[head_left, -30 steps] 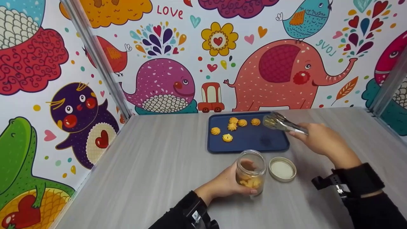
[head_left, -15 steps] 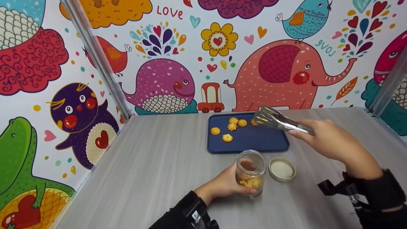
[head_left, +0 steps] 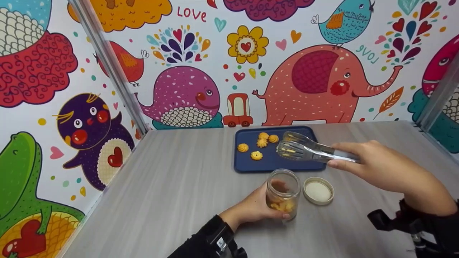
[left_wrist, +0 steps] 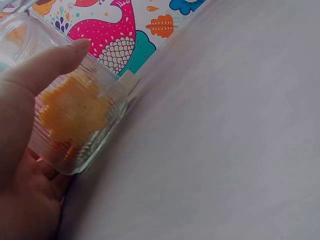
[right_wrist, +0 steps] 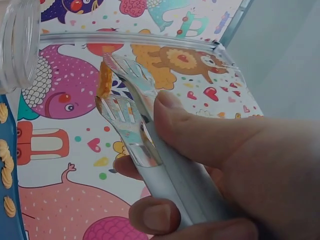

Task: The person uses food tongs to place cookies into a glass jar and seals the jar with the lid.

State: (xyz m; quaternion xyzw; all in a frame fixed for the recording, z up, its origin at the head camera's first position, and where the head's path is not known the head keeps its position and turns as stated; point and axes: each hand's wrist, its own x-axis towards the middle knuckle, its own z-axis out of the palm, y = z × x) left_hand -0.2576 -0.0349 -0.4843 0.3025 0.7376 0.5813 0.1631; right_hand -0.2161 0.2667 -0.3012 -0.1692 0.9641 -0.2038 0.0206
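Observation:
My left hand point(head_left: 251, 206) grips an open glass jar point(head_left: 296, 200), its thumb across the front. Yellow piped cookies lie in the jar; one shows large through the glass, a flower-shaped cookie point(left_wrist: 75, 110), in the left wrist view. Metal slotted tongs point(head_left: 304, 152) are in my right hand point(head_left: 380, 166), held over the right part of the blue tray point(head_left: 279, 165). Between the tong tips a golden cookie point(right_wrist: 105, 80) is pinched, seen edge-on in the right wrist view. Several piped cookies point(head_left: 262, 142) sit on the tray's left half.
A round jar lid point(head_left: 318, 191) lies upside down on the grey table point(head_left: 172, 186), just right of the jar. Behind the tray rises a printed cartoon wall point(head_left: 200, 86), with metal corner posts point(head_left: 111, 68) at the sides.
The tongs have moved left and toward the jar, now overlapping the tray's rightmost cookie in the head view. My right wrist has come nearer the body. The left hand and jar stay put.

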